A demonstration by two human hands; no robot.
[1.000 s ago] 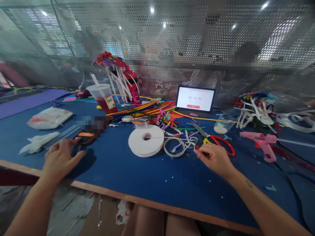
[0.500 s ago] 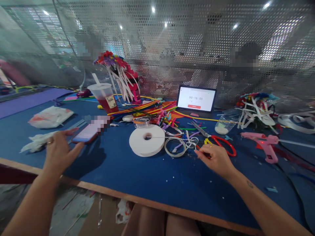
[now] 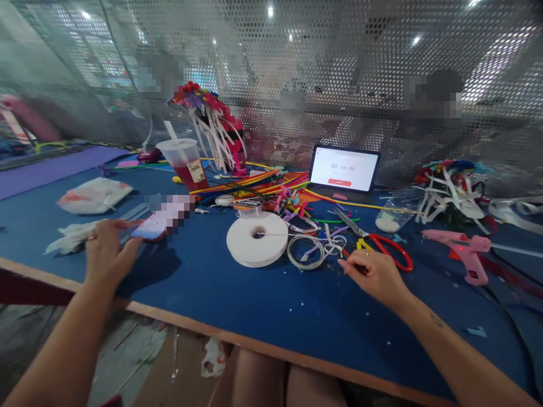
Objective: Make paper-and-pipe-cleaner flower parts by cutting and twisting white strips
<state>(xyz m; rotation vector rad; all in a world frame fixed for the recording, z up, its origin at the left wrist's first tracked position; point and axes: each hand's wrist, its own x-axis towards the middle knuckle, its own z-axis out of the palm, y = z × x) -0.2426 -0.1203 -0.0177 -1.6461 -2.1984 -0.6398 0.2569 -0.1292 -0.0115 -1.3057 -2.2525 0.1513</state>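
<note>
Since the frame half a second back, thumb and forefinger of the left hand (image 3: 104,251) have drawn closer together at the near end of the phone (image 3: 156,221). One second back the screen looked dark with an orange band; now it is lit.

Positions, clock centred on the white roll (image 3: 271,240), 12 being away from the person: phone between 9 and 10 on the bench (image 3: 237,305), left hand at 9, right hand (image 3: 373,274) between 3 and 4.

Activity, as judged: the left hand is engaged with the phone; the right waits by the craft materials.

Left fingers: part open, forefinger and thumb to either side of the phone's near corner; whether they grip it, cannot tell. Right fingers: curled nearly closed, tips beside the coiled cord (image 3: 311,265) and its white loops; cannot tell if a thin strand is pinched.

Phone: flat or nearly so, screen up, slanting toward 1 o'clock, reddish edge, part of it pixelated and unreadable.

Nearby: drink cup (image 3: 186,161) at 10, tablet (image 3: 343,167) at 2 reading 00:16:00, red-handled scissors (image 3: 393,243) and pink glue gun (image 3: 464,246) at 3.
</note>
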